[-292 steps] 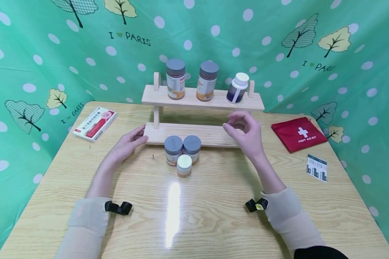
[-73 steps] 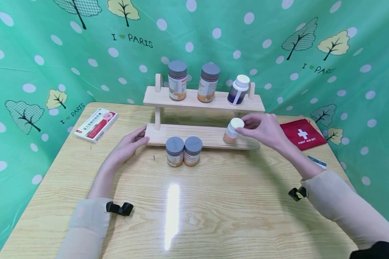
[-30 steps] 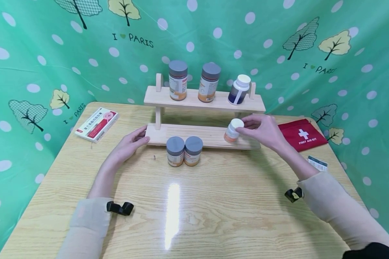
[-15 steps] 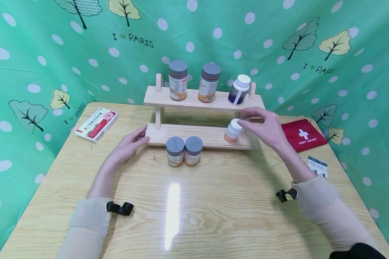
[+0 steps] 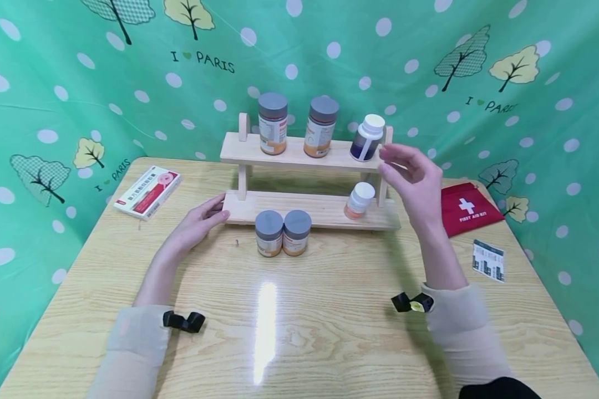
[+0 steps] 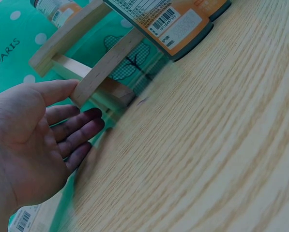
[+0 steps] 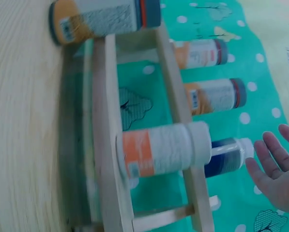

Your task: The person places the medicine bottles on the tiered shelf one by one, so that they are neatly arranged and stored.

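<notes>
A small white-capped bottle (image 5: 360,200) with an orange-and-white label stands on the right part of the lower board of a two-tier wooden rack (image 5: 324,208). My right hand (image 5: 416,180) is raised off it, fingers loosely bent and holding nothing, close beside the dark blue white-capped bottle (image 5: 367,137) on the top tier. In the right wrist view its fingers spread apart near that white cap. My left hand (image 5: 198,224) rests at the left end of the lower board; its thumb touches the board's corner, and the left wrist view shows the other fingers relaxed, reaching beneath.
Two grey-capped jars (image 5: 273,124) (image 5: 320,127) share the top tier. In front of the rack two shorter grey-capped jars (image 5: 269,234) (image 5: 297,233) stand side by side on the table. A medicine box (image 5: 148,192) lies left; a red first aid pouch (image 5: 469,209) and blister pack (image 5: 488,260) lie right.
The small white-capped bottle went from the table onto the lower board, held by the right hand. That hand has let go and moved up and right. The left hand has stayed put.
</notes>
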### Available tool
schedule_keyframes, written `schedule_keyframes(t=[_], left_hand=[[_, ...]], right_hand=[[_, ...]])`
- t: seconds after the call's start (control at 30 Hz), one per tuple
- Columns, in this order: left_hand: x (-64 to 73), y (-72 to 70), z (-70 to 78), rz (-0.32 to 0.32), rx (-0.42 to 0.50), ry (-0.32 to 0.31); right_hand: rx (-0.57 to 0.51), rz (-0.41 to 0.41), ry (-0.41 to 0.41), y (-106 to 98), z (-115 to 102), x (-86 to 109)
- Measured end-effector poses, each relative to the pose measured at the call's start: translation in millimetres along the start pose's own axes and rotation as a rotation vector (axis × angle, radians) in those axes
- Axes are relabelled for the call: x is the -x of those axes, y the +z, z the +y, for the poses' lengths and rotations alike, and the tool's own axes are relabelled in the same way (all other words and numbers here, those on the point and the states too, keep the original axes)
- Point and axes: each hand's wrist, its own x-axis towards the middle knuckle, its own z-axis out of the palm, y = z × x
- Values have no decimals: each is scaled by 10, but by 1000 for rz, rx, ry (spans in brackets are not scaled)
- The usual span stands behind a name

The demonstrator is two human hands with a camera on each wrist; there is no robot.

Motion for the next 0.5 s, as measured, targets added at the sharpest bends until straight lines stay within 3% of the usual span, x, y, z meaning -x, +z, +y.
schedule_keyframes(t=[0.23,0.5], left_hand=[[-9,3,0,-4,3,-1],[-7,-3,-25,-5,20,-8]], right_hand=[[-138,19,-56,154,-74,110],[-173,-66,-119,389,-35,272]])
